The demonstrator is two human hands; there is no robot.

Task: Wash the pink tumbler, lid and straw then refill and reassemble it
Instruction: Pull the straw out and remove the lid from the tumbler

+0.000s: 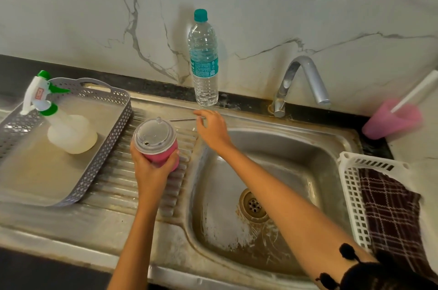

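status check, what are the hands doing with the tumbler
Left hand grips pink tumbler, clear lid on, over drainboard. Right hand open, fingers at thin metal rod lying on drainboard. Water bottle upright behind.

Left hand (151, 168) around lidded pink tumbler (163, 156)

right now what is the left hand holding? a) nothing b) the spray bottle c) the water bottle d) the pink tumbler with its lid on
d: the left hand grips the pink tumbler, and the clear lid sits on top of it.
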